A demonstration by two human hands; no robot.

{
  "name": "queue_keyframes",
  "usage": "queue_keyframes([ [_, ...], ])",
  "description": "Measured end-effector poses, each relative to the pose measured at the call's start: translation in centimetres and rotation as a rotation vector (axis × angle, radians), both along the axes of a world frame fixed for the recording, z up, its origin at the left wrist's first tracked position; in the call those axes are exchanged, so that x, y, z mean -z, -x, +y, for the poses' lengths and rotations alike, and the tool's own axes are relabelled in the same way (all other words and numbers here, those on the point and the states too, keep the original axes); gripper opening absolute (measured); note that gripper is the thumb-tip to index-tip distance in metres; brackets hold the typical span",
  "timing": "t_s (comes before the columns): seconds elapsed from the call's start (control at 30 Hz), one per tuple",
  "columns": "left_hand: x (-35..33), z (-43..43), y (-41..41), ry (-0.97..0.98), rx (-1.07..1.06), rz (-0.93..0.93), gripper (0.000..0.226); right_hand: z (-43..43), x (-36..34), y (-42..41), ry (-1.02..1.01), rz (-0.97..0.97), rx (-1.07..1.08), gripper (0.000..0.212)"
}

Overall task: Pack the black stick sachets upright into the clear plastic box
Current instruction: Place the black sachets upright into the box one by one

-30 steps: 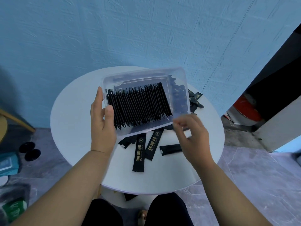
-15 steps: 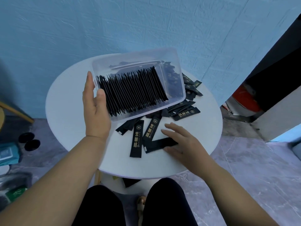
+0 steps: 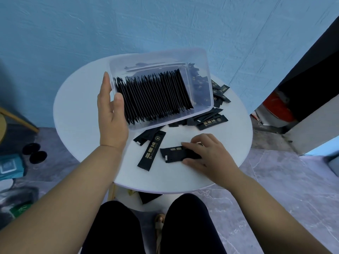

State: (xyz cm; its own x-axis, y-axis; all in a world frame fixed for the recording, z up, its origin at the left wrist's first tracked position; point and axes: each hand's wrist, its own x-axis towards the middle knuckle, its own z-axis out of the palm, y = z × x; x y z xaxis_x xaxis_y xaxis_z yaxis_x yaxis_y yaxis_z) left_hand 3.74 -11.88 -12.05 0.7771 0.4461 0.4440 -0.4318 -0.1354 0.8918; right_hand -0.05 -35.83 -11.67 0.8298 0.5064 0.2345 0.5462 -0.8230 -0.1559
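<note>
A clear plastic box [image 3: 200, 57] is held tilted toward me above a round white table [image 3: 78, 99]. A tight row of black stick sachets [image 3: 154, 97] stands on edge inside it. My left hand [image 3: 111, 118] grips the box's left end, thumb inside the rim. On the table near me, my right hand [image 3: 209, 154] pinches two black sachets [image 3: 174, 154] lying side by side, fingers over their right ends. Another loose sachet [image 3: 150, 152] with gold print lies just left of them, and more loose sachets [image 3: 212, 121] are heaped under and right of the box.
The blue wall stands close behind the table. My dark-clothed knees [image 3: 113, 226] sit under the table's near edge. A dark packet [image 3: 148, 197] lies on the floor below it. Teal boxes [image 3: 10, 166] and round black lids [image 3: 35, 153] are on the floor at left.
My right hand left the box's front edge, dropped to the table and closed on the loose sachets near me. The box stayed tilted in my left hand.
</note>
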Motion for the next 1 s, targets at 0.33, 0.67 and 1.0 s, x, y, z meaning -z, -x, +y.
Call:
queue_keyframes([
  [0.33,-0.1,0.0,0.1,-0.007,0.012,-0.009,0.044,1.1,-1.6,-0.7,0.021,0.206,0.172,0.053],
  [0.67,-0.1,0.0,0.2,-0.002,0.014,0.011,0.043,1.1,-4.4,0.1,-0.128,0.484,0.063,0.01],
  [1.0,-0.2,-0.1,0.3,0.022,0.03,0.026,0.042,3.3,-9.4,-6.3,-0.938,0.138,0.218,0.02],
])
